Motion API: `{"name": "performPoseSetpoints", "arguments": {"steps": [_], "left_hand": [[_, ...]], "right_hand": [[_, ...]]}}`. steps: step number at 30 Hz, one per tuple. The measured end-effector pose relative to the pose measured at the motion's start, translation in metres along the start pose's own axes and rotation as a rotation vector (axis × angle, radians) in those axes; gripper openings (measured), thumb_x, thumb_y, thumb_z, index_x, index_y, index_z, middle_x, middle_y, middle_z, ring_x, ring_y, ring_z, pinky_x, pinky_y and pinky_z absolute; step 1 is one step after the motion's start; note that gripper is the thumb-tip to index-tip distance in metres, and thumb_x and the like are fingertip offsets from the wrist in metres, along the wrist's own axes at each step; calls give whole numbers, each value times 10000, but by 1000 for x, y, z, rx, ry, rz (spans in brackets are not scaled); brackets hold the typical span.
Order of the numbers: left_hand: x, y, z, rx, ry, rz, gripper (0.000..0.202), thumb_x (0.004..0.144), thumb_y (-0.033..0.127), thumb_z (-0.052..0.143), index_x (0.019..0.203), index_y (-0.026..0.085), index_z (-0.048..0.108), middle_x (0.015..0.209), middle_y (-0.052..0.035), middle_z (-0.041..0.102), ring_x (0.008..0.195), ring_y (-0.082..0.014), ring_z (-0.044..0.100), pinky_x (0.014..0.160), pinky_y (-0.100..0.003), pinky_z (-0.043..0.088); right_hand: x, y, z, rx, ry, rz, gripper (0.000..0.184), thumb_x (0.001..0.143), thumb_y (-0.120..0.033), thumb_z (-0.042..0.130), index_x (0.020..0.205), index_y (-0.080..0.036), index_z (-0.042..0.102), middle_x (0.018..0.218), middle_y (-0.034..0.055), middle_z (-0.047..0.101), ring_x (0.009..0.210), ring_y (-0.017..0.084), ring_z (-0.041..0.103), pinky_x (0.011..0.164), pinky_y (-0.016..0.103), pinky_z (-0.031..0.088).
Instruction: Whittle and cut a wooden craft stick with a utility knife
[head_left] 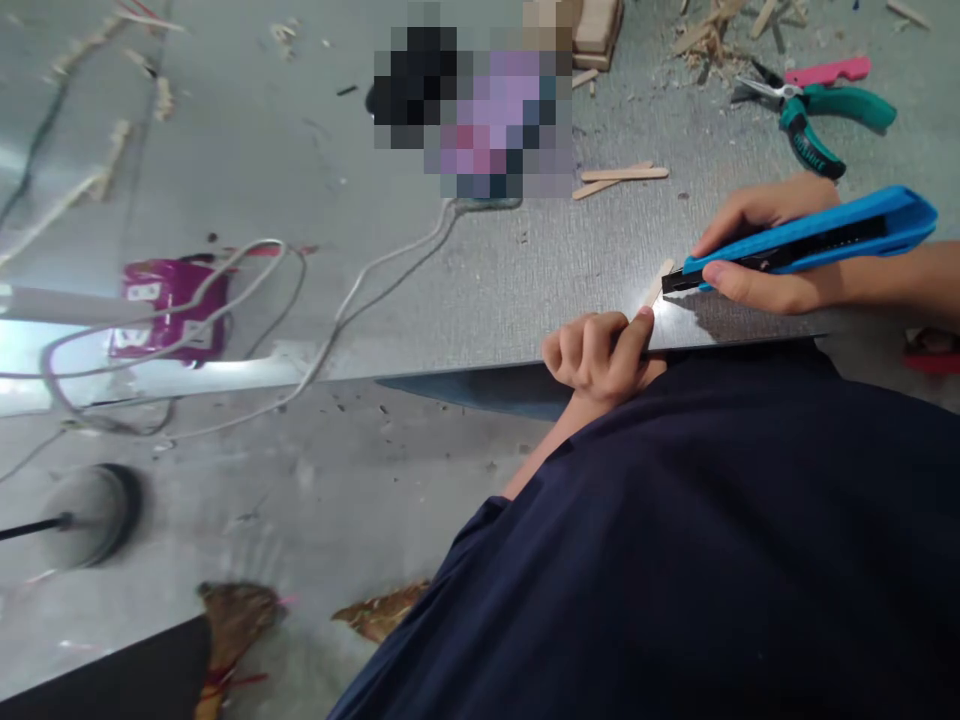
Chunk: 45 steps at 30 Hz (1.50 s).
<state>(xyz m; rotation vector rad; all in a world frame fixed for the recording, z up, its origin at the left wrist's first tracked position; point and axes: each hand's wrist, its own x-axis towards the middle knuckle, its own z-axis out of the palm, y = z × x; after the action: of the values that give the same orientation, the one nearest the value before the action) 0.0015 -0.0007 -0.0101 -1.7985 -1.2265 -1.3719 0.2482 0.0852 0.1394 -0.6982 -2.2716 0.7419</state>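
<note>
My right hand (pixel 780 270) is closed around a blue utility knife (pixel 840 235), its dark blade end pointing left. That tip lies right beside a small wooden craft stick (pixel 660 282) at the table's near edge. Thumb and curled fingers of my left hand (pixel 600 352) grip the stick's lower end, which is partly hidden by them. Two more craft sticks (pixel 622 176) lie crossed on the metal tabletop (pixel 465 290), to the upper left of the knife.
Green-handled pliers (pixel 817 110) and a pink-handled tool (pixel 829 70) lie at the upper right, near wood shavings (pixel 712 40). A purple power strip (pixel 172 310) with a looping white cable (pixel 352 300) occupies the left. A stack of wooden pieces (pixel 596 30) sits at the back.
</note>
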Motion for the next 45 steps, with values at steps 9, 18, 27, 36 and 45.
{"name": "performPoseSetpoints", "arguments": {"steps": [9,18,27,36,45], "left_hand": [[-7,-1,3,3,-72,-34,443,1005,683,648,1114,348,917,776,-54,720,795,-260,651,842,-459,374],[-7,-2,2,28,-120,-49,507,1011,746,618,1086,346,921,770,-57,758,762,-264,665,830,-467,379],[-1,1,-1,43,-142,-53,528,1029,743,607,1171,358,940,793,-64,762,803,-266,672,840,-477,394],[10,7,3,13,-76,-29,386,1019,552,638,1170,361,937,776,-46,750,792,-255,654,828,-485,370],[26,9,1,-92,-4,-21,341,1033,463,616,1150,287,884,764,-37,744,768,-248,653,795,-451,339]], "right_hand": [[-3,12,16,-5,102,-144,205,974,-375,800,1017,-186,866,848,16,861,600,128,686,592,272,531],[-6,11,14,-4,82,-174,129,976,-283,826,1066,-196,854,855,3,853,530,89,598,568,260,509],[-4,14,13,-132,-28,-222,149,1043,-400,703,1095,-276,768,858,0,837,604,166,703,611,320,562],[12,6,12,-138,-143,-275,61,1035,-316,650,1013,-284,603,807,-37,730,648,157,677,622,300,502],[14,14,18,-70,-162,-286,89,1051,-309,603,1026,-297,518,791,-61,648,617,138,592,604,281,479]]}}
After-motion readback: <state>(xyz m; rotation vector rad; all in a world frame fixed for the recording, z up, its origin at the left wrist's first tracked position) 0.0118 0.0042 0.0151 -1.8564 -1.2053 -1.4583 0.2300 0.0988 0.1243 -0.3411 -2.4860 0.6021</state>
